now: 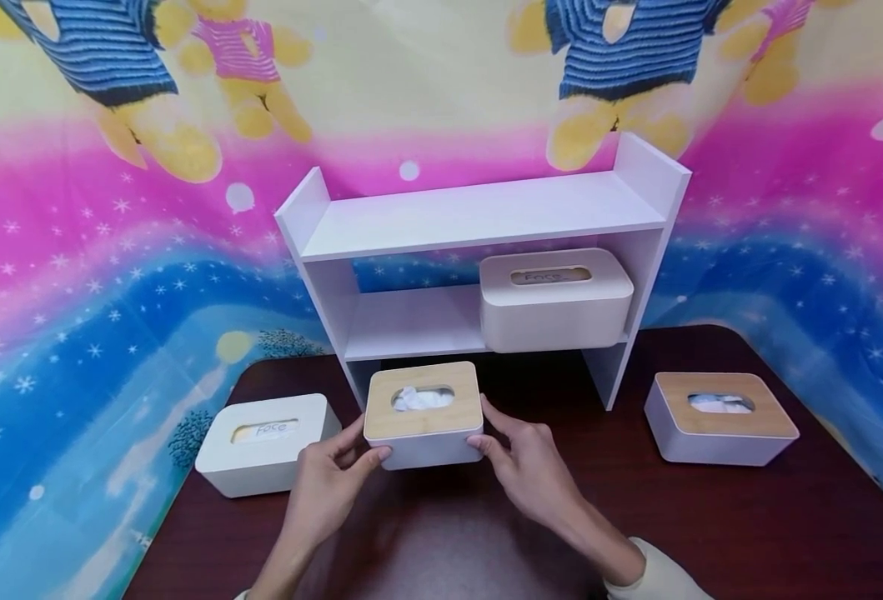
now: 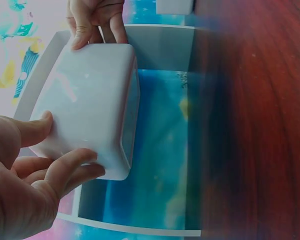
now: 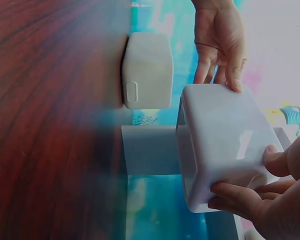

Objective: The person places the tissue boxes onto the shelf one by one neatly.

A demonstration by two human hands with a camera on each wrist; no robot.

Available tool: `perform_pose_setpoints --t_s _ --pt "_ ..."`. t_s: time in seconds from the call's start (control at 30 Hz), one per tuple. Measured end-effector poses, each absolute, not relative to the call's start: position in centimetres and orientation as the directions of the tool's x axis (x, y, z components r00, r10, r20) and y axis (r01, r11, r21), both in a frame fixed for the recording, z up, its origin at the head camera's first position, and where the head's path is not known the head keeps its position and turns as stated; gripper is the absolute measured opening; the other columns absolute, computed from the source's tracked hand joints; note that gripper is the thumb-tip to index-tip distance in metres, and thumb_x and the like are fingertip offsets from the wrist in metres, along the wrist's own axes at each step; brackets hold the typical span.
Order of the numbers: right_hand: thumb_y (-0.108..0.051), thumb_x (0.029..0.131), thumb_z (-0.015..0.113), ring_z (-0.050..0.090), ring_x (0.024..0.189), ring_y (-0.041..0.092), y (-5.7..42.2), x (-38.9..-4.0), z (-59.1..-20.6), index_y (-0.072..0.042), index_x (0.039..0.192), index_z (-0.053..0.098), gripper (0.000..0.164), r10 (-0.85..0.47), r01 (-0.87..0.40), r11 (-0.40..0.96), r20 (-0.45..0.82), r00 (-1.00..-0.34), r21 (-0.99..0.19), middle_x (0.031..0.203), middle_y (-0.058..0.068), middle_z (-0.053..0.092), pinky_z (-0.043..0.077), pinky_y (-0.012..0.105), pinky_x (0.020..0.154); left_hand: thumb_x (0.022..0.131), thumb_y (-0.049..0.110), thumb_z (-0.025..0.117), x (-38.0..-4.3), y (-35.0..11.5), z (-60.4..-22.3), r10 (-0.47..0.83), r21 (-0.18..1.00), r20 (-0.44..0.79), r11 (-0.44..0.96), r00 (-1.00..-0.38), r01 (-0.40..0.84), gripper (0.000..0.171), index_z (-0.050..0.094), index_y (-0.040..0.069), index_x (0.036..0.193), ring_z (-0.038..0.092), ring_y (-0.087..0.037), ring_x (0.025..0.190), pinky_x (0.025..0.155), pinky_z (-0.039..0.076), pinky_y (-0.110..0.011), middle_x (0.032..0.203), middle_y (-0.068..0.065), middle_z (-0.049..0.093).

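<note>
Both hands hold a tissue box point(image 1: 432, 450) with a pale wooden lid and white sides, one at each end. Tissue shows through the oval slot in its lid. My left hand point(image 1: 328, 483) grips the left end, thumb on the front face and fingers toward the back and underside. At the other end my right hand point(image 1: 534, 467) does the same, its thumb at the front corner. Both wrist views show the raised box point(image 2: 90, 105) off the dark table, with its underside point(image 3: 186, 150) partly in sight. Behind it stands a white two-tier shelf point(image 1: 479, 212).
A larger white tissue box point(image 1: 557, 321) occupies the right of the shelf's middle board. On the table point(image 1: 441, 542), an all-white tissue box point(image 1: 261, 475) lies at the left, beside my left hand, and a wooden-lidded one point(image 1: 719, 446) at the right. A printed cloth point(image 1: 426, 100) hangs behind.
</note>
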State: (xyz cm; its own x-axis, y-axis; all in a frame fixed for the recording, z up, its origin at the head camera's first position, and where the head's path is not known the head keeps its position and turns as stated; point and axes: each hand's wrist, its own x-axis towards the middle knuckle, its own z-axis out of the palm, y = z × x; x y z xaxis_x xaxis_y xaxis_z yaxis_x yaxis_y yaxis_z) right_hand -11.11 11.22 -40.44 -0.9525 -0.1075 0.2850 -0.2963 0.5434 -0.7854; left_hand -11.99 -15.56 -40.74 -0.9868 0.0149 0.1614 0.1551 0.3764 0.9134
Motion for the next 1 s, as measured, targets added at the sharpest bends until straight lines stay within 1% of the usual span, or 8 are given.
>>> perform_pose_setpoints --t_s 0.13,0.33,0.5,0.67,0.73,0.83,0.9,1.0 --pt "-0.024 0.100 0.076 0.028 0.040 -0.006 11.4 -11.1 -40.2 -0.002 0.153 0.056 0.061 -0.100 -0.326 0.540 0.325 -0.940 -0.776 0.067 -0.009 0.053 0.039 0.022 0.045 0.094 0.010 0.084 -11.9 -15.4 -40.2 0.003 0.911 0.193 0.370 -0.981 0.180 0.056 0.064 0.006 0.146 0.074 -0.019 0.113 0.079 0.062 -0.020 0.135 -0.019 0.073" --pt "-0.023 0.102 0.075 0.026 0.040 -0.006 11.5 -11.1 -39.8 -0.004 0.154 0.056 0.059 -0.089 -0.322 0.541 0.328 -0.940 -0.777 0.063 -0.008 0.048 0.035 0.021 0.041 0.094 0.009 0.083 -11.9 -15.2 -39.3 -0.027 0.926 0.180 0.342 -0.983 0.160 0.053 0.066 0.006 0.144 0.075 -0.013 0.109 0.084 0.064 -0.023 0.135 -0.019 0.072" --pt "-0.025 0.102 0.074 0.026 0.038 -0.004 11.3 -11.2 -39.4 -0.007 0.154 0.056 0.058 -0.072 -0.321 0.539 0.338 -0.939 -0.779 0.067 -0.004 0.056 0.034 0.022 0.039 0.094 0.008 0.083 -11.6 -15.0 -38.6 -0.062 0.934 0.179 0.325 -0.982 0.150 0.051 0.068 0.008 0.142 0.076 -0.007 0.103 0.081 0.064 -0.022 0.136 -0.018 0.072" --pt "-0.024 0.101 0.075 0.026 0.037 -0.005 11.0 -11.4 -39.0 -0.007 0.152 0.059 0.056 -0.051 -0.355 0.535 0.390 -0.919 -0.767 0.072 0.004 0.065 0.033 0.022 0.037 0.092 0.007 0.084 -11.4 -14.8 -37.9 -0.092 0.934 0.232 0.298 -0.968 0.196 0.050 0.070 0.008 0.140 0.075 -0.007 0.105 0.081 0.063 -0.021 0.134 -0.018 0.072" --pt "-0.024 0.100 0.076 0.025 0.038 -0.006 10.8 -11.4 -38.8 -0.007 0.151 0.060 0.055 -0.047 -0.377 0.533 0.419 -0.907 -0.758 0.080 0.013 0.074 0.032 0.021 0.037 0.091 0.006 0.085 -11.4 -14.8 -37.6 -0.104 0.935 0.249 0.285 -0.963 0.211 0.050 0.070 0.008 0.139 0.075 -0.006 0.106 0.081 0.063 -0.020 0.134 -0.017 0.072" --pt "-0.021 0.099 0.078 0.025 0.040 -0.007 10.7 -11.5 -38.4 -0.005 0.148 0.062 0.054 -0.043 -0.412 0.524 0.460 -0.887 -0.745 0.108 0.023 0.080 0.032 0.020 0.038 0.091 0.006 0.085 -11.3 -14.8 -37.3 -0.121 0.934 0.268 0.274 -0.956 0.228 0.048 0.072 0.007 0.137 0.075 -0.003 0.103 0.080 0.063 -0.019 0.134 -0.017 0.073" --pt "-0.020 0.098 0.079 0.024 0.040 -0.007 10.6 -11.6 -38.2 -0.005 0.147 0.063 0.053 -0.040 -0.426 0.519 0.477 -0.878 -0.741 0.106 0.022 0.081 0.031 0.020 0.038 0.091 0.006 0.084 -11.4 -14.8 -37.1 -0.134 0.931 0.280 0.280 -0.951 0.234 0.047 0.072 0.007 0.136 0.075 -0.001 0.099 0.078 0.063 -0.019 0.133 -0.017 0.073" --pt "-0.019 0.098 0.080 0.024 0.040 -0.007 10.5 -11.8 -37.8 -0.005 0.146 0.064 0.053 -0.041 -0.440 0.511 0.491 -0.870 -0.738 0.084 0.015 0.076 0.030 0.020 0.037 0.091 0.006 0.085 -11.5 -14.8 -36.9 -0.153 0.920 0.300 0.309 -0.942 0.243 0.047 0.072 0.008 0.136 0.074 0.002 0.097 0.077 0.063 -0.017 0.133 -0.017 0.074"
